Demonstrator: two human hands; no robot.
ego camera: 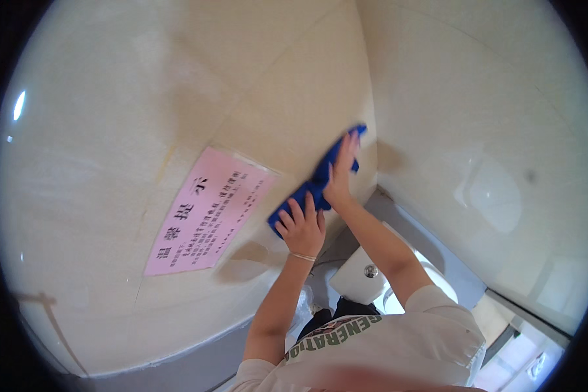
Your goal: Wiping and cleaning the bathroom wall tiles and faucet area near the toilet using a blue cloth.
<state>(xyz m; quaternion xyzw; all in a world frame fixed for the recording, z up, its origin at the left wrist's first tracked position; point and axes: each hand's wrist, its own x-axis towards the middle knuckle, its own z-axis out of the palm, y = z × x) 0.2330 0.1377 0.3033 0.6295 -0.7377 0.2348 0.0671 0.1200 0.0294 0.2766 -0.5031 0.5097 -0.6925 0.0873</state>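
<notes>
A blue cloth [318, 179] lies spread against the beige tiled wall [284, 108], close to the corner. My left hand [301, 228] presses the cloth's lower left part with its fingers spread; a thin band circles the wrist. Farther up, my right hand [342, 176] lies on the cloth's upper part, fingers extended and slightly blurred. Neither hand appears to clench the cloth; both rest flat on it. Left of the cloth, a pink sign [208, 215] bearing printed writing is fixed to the wall.
Below my arms stands a white toilet [360, 274] with a round flush button. A second glossy wall [470, 122] meets the first at the corner on the right. Grey floor [176, 360] runs along the wall's foot. A door frame [529, 318] shows at lower right.
</notes>
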